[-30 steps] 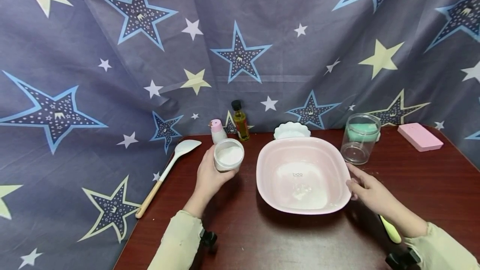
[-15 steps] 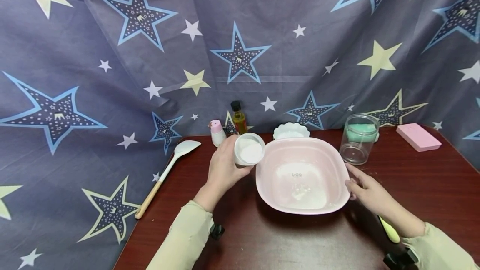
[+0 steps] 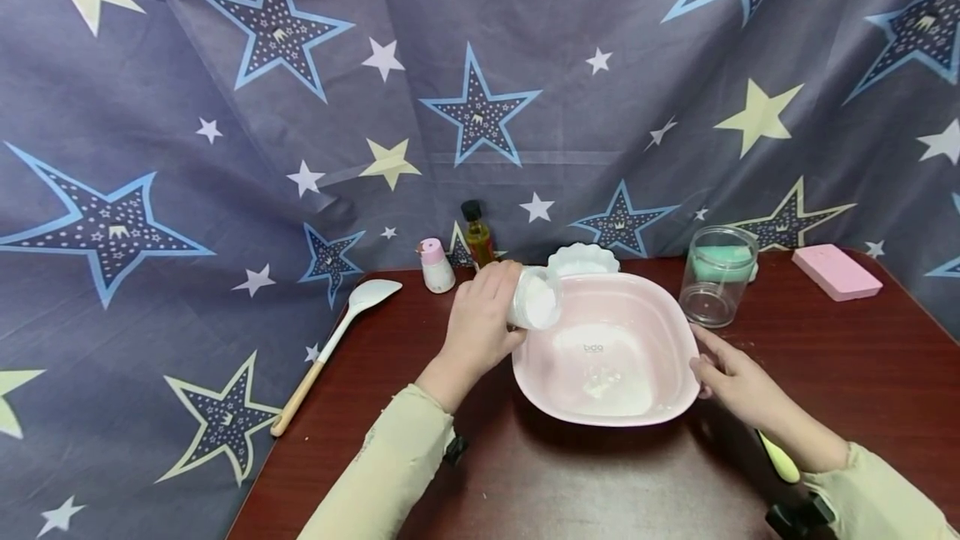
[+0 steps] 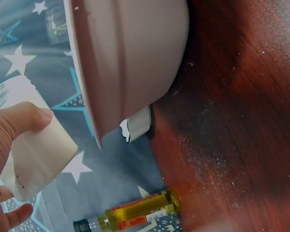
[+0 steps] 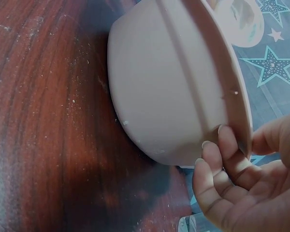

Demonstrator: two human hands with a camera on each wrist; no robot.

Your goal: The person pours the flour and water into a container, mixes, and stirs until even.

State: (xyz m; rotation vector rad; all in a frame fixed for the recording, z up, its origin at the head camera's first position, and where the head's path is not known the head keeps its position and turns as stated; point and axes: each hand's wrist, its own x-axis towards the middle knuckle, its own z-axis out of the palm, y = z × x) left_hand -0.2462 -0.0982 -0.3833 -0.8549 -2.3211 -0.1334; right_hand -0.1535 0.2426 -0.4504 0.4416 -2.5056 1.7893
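Observation:
In the head view my left hand (image 3: 480, 323) grips a clear jar (image 3: 537, 298) of white powder, tipped toward the basin at its left rim. The left wrist view shows my thumb across the side of the jar (image 4: 43, 150), which looks white with its contents. A pink basin (image 3: 534, 369) stands on the table, with a pale patch and whitish bits on its bottom. On the right, my right hand (image 3: 738, 386) pinches the basin's rim; the right wrist view has its thumb over the rim and its curled fingers (image 5: 212, 169) against the outer wall.
Behind the basin sit a scalloped white dish (image 3: 581, 260), an oil bottle (image 3: 478, 236) and a pink-topped shaker (image 3: 437, 269). A clear canister (image 3: 708, 302), a pink block (image 3: 838, 273) and a yellow-green handle (image 3: 780, 458) lie to the right. A long white spatula (image 3: 348, 323) lies left.
My left hand has carried the jar rightward to the basin's left rim and tilted it further over. The right hand and the basin have stayed in place.

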